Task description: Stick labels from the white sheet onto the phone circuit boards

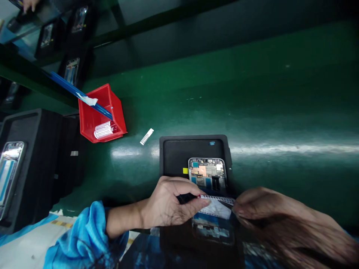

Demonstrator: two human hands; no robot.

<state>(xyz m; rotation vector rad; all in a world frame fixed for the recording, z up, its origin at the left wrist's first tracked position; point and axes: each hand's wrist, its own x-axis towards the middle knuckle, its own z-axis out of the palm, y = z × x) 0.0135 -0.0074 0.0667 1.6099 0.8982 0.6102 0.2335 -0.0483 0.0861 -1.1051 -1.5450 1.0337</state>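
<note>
Green glossy matting (252, 97) covers the bench ahead of both hands, and a row of black trays (36, 168) stands well to the left of the left hand, with a phone frame visible in the nearest. Their place off to the side seems to leave the area before the hands free. A blue sleeve (86, 235) leads to the left hand (165, 203), while the right hand (260, 207) comes in blurred from the other side. Beyond the left hand, a co-worker's hand (28, 3) shows at the far corner, apart from this work.

Directly ahead of both hands, a black foam tray (193, 144) holds an open phone frame (207, 173), probably so that it cannot slide about. Ahead of the left hand and further out, a red plastic bin (112, 108) holds a perforated white roll (103, 129), with a blue rod (81, 95) lying across it; the bin appears to keep these together within reach.

The left hand is curled narrow, gripping one end of a white perforated strip (215, 198) along with a slim dark implement (186, 198), whose kind I cannot tell. The right hand's fingertips (238, 209) pinch the other end, which seems to keep the strip stretched flat just above the phone frame. A small perforated offcut (147, 136) lies loose on the matting ahead of the left hand, and a yellow label (185, 170) sits beside the phone frame.
</note>
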